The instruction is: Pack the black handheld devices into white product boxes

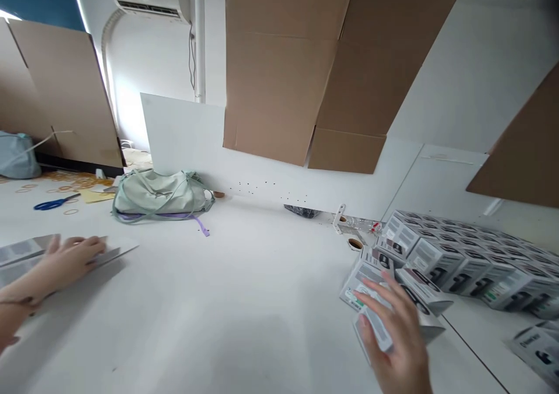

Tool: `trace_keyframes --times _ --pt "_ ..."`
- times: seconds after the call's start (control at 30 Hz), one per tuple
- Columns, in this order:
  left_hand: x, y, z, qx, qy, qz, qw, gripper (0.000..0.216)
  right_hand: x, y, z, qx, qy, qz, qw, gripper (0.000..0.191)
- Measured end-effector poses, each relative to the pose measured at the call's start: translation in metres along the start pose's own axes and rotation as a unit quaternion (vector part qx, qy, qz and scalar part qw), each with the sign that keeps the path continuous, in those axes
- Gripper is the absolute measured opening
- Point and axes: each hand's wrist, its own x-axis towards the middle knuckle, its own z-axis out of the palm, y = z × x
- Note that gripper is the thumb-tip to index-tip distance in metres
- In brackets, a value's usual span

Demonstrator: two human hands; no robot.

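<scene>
My right hand [399,339] reaches forward at the lower right, its fingers curled over a small white product box [379,325] at the near edge of a loose heap of like boxes [384,274]. At the far left my left hand [70,260] lies flat, fingers stretched, on a thin stack of flat grey-white sheets [26,251] on the white table [244,289].
Rows of the same white boxes [463,254] fill the right side. A pale green bag [159,193] lies at the back left, with blue scissors [55,203] and scattered rubber bands [74,180] beyond. Cardboard panels [297,68] lean against the wall.
</scene>
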Motion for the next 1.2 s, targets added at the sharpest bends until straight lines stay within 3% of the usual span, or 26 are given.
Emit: trace_keyframes --times 0.07,0.13,0.27,0.37,0.43,0.53,0.6,0.7,0.77,0.87,0.93,1.03,1.2 --pt "0.001 0.027 0.014 -0.051 -0.022 0.040 0.998 0.043 0.012 -0.015 0.020 0.066 -0.039 -0.001 0.997 0.028" --pt "0.001 0.072 0.030 -0.128 -0.009 0.055 0.990 0.024 0.025 -0.030 0.047 0.157 -0.104 0.028 0.982 0.031" --pt "-0.010 0.182 0.078 -0.209 0.014 0.072 0.975 0.020 0.051 -0.054 0.117 0.321 -0.238 0.129 0.908 0.058" --pt "-0.028 0.251 0.113 -0.272 0.006 0.100 0.957 0.032 0.066 -0.057 0.166 0.401 -0.230 0.214 0.861 0.085" --pt "-0.041 0.277 0.126 -0.311 -0.023 0.149 0.938 0.048 0.072 -0.049 0.185 0.432 -0.167 0.260 0.848 0.083" --pt "-0.051 0.283 0.129 -0.443 -0.047 0.166 0.880 0.058 0.075 -0.027 0.190 0.470 -0.101 0.287 0.829 0.067" --pt "-0.051 0.274 0.126 -0.529 -0.065 0.133 0.836 0.063 0.073 -0.015 0.184 0.491 -0.117 0.276 0.818 0.060" --pt "-0.048 0.262 0.119 -0.586 -0.192 0.098 0.781 0.084 0.071 -0.010 0.174 0.522 -0.185 0.250 0.794 0.058" --pt "-0.046 0.261 0.113 -0.599 -0.273 0.097 0.746 0.092 0.074 -0.014 0.169 0.553 -0.191 0.255 0.770 0.059" --pt "-0.047 0.265 0.102 -0.601 -0.302 0.103 0.733 0.089 0.083 -0.018 0.161 0.590 -0.122 0.312 0.734 0.067" --pt "-0.049 0.267 0.098 -0.599 -0.329 0.123 0.720 0.090 0.090 -0.015 0.153 0.590 -0.110 0.358 0.715 0.071" --pt "-0.053 0.267 0.096 -0.599 -0.377 0.155 0.689 0.095 0.096 -0.004 0.142 0.556 -0.171 0.370 0.724 0.064" --pt "-0.057 0.267 0.100 -0.611 -0.388 0.158 0.672 0.094 0.096 0.008 0.138 0.494 -0.206 0.322 0.781 0.052"
